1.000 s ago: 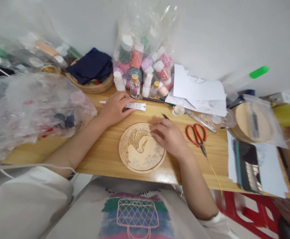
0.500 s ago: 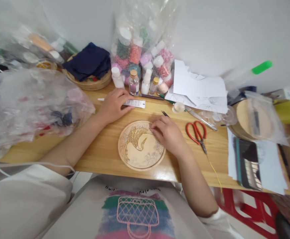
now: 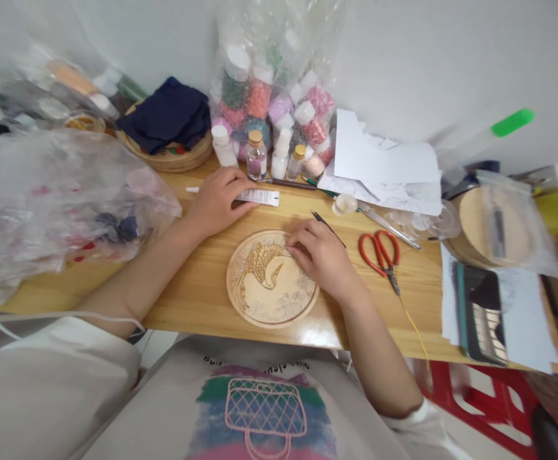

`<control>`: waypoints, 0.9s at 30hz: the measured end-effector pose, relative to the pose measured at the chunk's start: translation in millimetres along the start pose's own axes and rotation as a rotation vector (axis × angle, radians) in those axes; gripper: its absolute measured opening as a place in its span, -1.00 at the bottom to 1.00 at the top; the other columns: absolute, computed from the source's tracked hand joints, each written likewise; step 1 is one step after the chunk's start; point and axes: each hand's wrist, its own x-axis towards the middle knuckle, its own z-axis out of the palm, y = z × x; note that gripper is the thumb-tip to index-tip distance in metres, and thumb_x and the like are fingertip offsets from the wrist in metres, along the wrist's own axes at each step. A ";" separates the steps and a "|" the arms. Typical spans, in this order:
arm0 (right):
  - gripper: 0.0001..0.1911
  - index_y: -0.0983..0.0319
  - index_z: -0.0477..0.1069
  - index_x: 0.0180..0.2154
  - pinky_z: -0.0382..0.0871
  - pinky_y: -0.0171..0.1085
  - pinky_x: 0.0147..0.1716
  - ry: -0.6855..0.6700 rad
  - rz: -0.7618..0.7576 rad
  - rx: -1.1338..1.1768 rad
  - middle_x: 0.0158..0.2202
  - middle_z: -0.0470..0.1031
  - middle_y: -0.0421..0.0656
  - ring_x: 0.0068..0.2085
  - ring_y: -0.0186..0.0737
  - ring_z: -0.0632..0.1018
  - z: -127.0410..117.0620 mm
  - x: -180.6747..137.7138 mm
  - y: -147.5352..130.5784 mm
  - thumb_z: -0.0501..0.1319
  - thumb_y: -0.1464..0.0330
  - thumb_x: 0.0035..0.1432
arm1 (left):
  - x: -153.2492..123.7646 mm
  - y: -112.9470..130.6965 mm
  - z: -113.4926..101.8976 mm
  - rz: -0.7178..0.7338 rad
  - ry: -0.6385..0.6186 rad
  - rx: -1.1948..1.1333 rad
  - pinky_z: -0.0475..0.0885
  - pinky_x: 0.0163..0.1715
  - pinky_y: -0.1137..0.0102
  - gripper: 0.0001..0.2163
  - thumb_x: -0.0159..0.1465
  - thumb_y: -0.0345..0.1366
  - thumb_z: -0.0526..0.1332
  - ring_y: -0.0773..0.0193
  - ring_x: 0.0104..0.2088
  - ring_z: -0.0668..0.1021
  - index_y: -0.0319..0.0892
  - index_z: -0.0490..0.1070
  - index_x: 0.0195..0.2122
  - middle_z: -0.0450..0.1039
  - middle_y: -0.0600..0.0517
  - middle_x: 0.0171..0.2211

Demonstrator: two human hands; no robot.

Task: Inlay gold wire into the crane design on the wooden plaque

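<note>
A white tube (image 3: pixel 265 197) with small print lies on the table, and my left hand (image 3: pixel 221 199) is closed over its middle; the nozzle pokes out to the left. In front of me is a round wooden plaque (image 3: pixel 254 305) with a crane outlined in gold and wave lines drawn in grey. My right hand (image 3: pixel 321 255) rests at the plaque's upper right edge with its fingers bent and the tips pinched together. What is in the pinch, if anything, is too small to make out. Dark tweezers (image 3: pixel 327 228) lie just behind that hand.
Red-handled pliers (image 3: pixel 379 252) lie to the right, near a yellow wire (image 3: pixel 415 332). Behind stand small bottles (image 3: pixel 256 156) and a bag of coloured jars (image 3: pixel 259 96). A plastic bag (image 3: pixel 68 198) fills the left side. Papers (image 3: pixel 384 166) and a phone (image 3: pixel 482 313) are at the right.
The view has shifted slightly. More of the tweezers shows behind my right hand, whose fingertips stay at the plaque's edge. My left hand stays on the tube.
</note>
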 end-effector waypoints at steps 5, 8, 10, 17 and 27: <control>-0.89 0.20 0.47 -0.28 0.43 -0.07 -0.06 -0.008 0.008 0.002 -0.17 0.49 -0.02 -0.09 -0.04 0.50 -0.1 0.3 -0.7 0.18 0.44 0.30 | 0.7 0.1 -1.0 -0.009 -0.017 -0.008 0.45 0.00 0.13 -0.72 0.38 -0.09 0.22 0.06 -0.06 0.47 -0.19 0.49 -0.04 0.46 -0.12 -0.09; -0.90 0.21 0.47 -0.28 0.43 -0.07 -0.07 -0.009 0.019 -0.007 -0.17 0.49 -0.01 -0.09 -0.03 0.50 -0.7 0.3 -1.7 0.19 0.45 0.29 | 1.0 0.5 -0.9 -0.015 -0.014 -0.012 0.45 0.01 0.13 -0.72 0.38 -0.11 0.21 0.06 -0.05 0.47 -0.19 0.49 -0.05 0.46 -0.12 -0.08; -0.90 0.21 0.47 -0.28 0.43 -0.06 -0.07 -0.006 0.023 -0.004 -0.17 0.49 -0.01 -0.09 -0.02 0.50 -0.9 0.2 -2.0 0.19 0.45 0.29 | 0.9 0.6 -0.5 -0.015 -0.011 -0.015 0.44 0.01 0.14 -0.72 0.38 -0.10 0.21 0.06 -0.05 0.48 -0.20 0.49 -0.05 0.46 -0.12 -0.08; -0.89 0.19 0.47 -0.29 0.43 -0.10 -0.09 -0.005 0.010 -0.001 -0.20 0.49 -0.04 -0.12 -0.05 0.50 -0.5 0.2 0.5 0.18 0.46 0.28 | 0.5 0.0 -0.4 -0.012 -0.008 -0.028 0.46 0.01 0.13 -0.74 0.38 -0.10 0.21 0.05 -0.04 0.49 -0.15 0.49 -0.06 0.46 -0.10 -0.09; -0.90 0.21 0.48 -0.28 0.43 -0.13 -0.17 0.109 0.058 0.030 -0.26 0.52 -0.05 -0.18 -0.07 0.54 -2.9 -0.9 3.0 0.19 0.41 0.29 | -0.3 -0.1 1.0 -0.029 0.004 -0.046 0.45 0.03 0.11 -0.72 0.37 -0.10 0.20 0.03 -0.03 0.51 -0.16 0.51 -0.05 0.47 -0.11 -0.09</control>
